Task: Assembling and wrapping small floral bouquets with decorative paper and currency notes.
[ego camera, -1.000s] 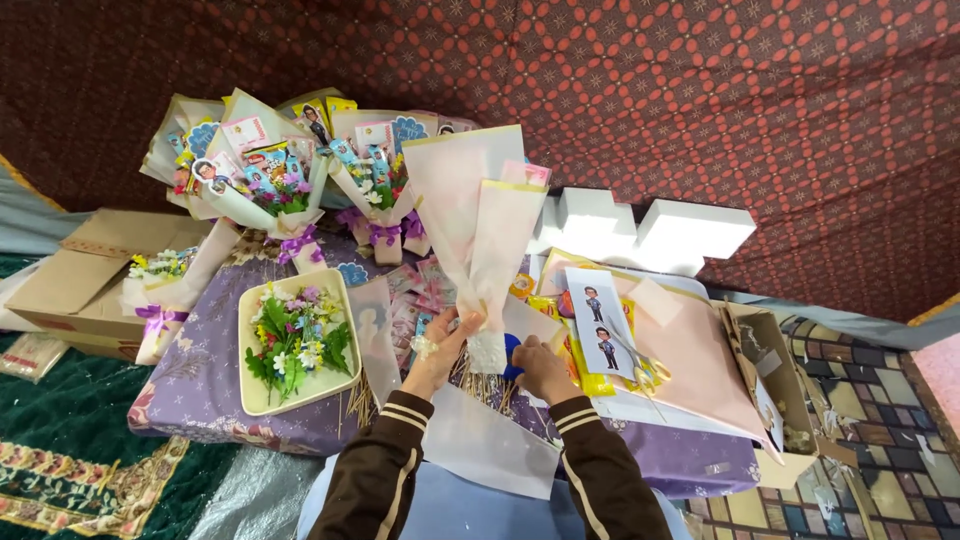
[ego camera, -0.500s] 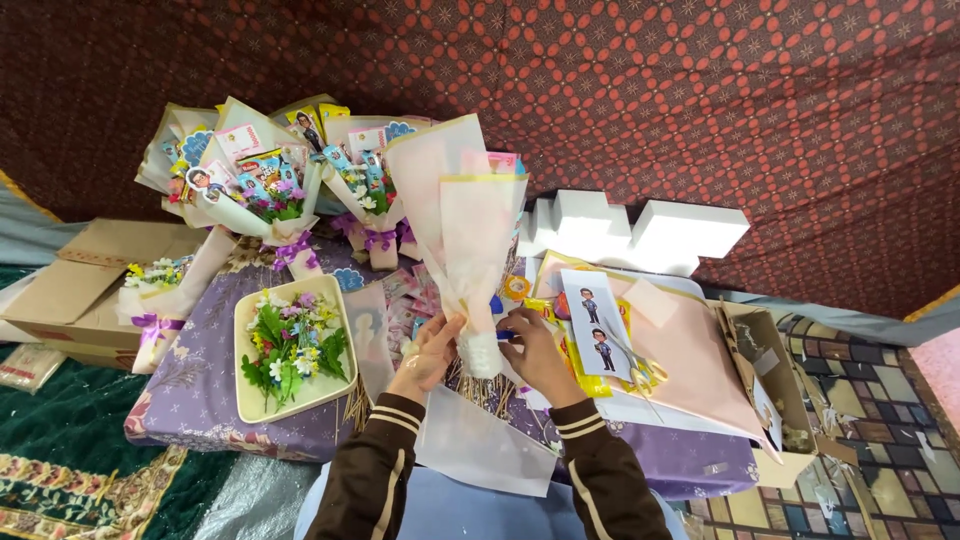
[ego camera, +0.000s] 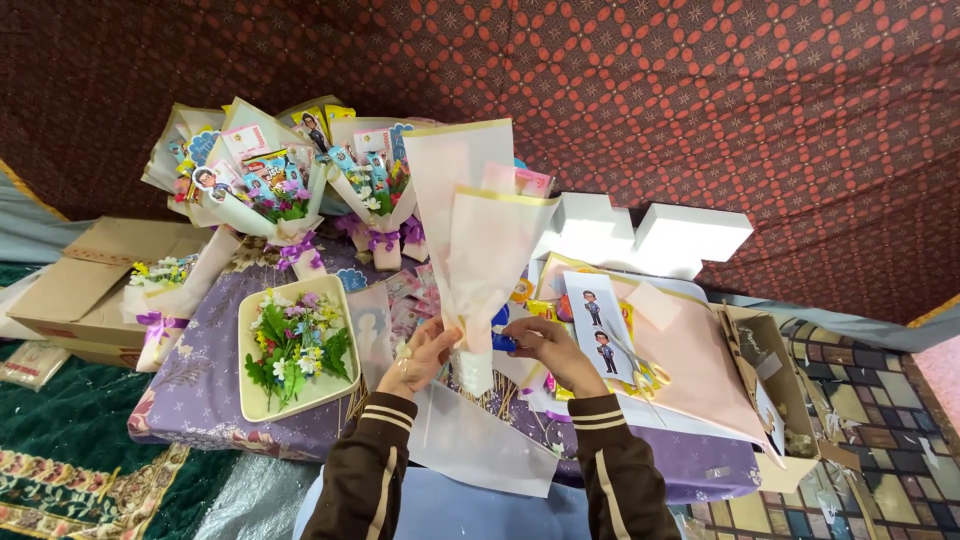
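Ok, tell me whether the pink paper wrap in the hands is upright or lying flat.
Upright. The pink paper wrap stands as a cone, wide mouth up, with the left hand and right hand gripping its narrow base above the table.

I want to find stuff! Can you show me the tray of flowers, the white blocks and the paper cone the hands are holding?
Tray (ego camera: 252, 400), head view, on its bare cream rim.
White blocks (ego camera: 690, 232), head view, on the right block's top.
Paper cone (ego camera: 480, 250), head view, on its pink front fold.
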